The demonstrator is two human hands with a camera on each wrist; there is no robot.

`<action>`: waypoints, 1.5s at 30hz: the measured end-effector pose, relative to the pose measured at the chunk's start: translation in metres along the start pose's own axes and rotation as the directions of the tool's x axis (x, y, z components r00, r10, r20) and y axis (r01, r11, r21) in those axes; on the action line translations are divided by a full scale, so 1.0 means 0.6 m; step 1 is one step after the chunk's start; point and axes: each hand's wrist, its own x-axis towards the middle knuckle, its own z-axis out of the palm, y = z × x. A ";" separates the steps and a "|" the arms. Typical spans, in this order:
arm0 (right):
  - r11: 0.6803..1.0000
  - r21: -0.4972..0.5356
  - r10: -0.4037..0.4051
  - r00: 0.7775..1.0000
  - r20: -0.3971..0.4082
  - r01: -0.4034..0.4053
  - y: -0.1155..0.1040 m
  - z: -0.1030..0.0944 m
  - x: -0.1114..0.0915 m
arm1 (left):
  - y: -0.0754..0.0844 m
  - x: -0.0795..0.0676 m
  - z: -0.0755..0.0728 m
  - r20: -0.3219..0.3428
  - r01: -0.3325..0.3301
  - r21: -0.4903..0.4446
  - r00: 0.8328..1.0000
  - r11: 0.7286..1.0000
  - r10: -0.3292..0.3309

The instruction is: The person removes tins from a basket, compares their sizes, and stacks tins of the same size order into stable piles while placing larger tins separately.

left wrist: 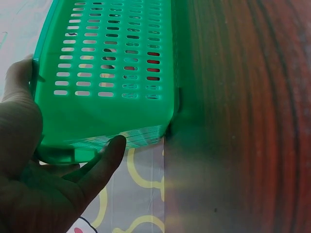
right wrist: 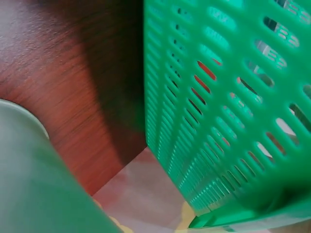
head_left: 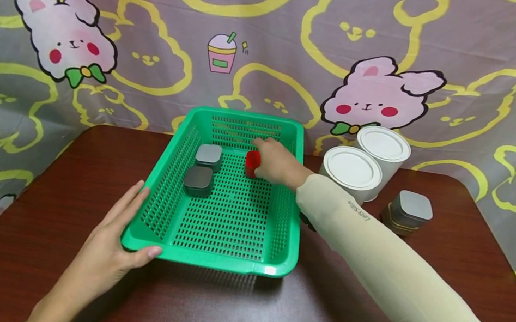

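Head view: here's your right hand (head_left: 279,163) reaching inside the green basket (head_left: 210,260), fingers and thumb pinching the red container (head_left: 252,163) toward the far right of its floor. Your left hand (head_left: 115,242) grips the near-left corner, thumb over the front rim, fingers along the outer side. Over by the basket's left wall, a silver tin (head_left: 209,153) sits just behind a dark grey tin (head_left: 198,179). Right of the basket on the tabletop (head_left: 266,316), two white cans (head_left: 352,169) stand close together, and a silver-lidded tin (head_left: 415,205) is farther right.

Left wrist view: your thumb and fingers hold the basket's corner, with red glimpsed through its slots.

Right wrist view: slotted wall fills the right side, red flashing through again; your fingers' grip can't be told from here.
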 end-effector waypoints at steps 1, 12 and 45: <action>1.000 0.024 0.009 1.000 0.013 -0.009 0.001 -0.002 0.002 | 0.000 0.000 0.000 -0.001 -0.001 -0.002 1.000 1.000 0.001; 0.986 0.142 0.066 0.991 0.120 -0.083 0.001 -0.012 0.003 | 0.003 0.002 0.000 0.002 -0.005 -0.008 1.000 1.000 0.005; 0.999 0.045 -0.011 0.985 0.170 0.004 -0.006 0.008 0.003 | 0.000 0.000 0.000 -0.001 -0.006 -0.014 1.000 1.000 0.006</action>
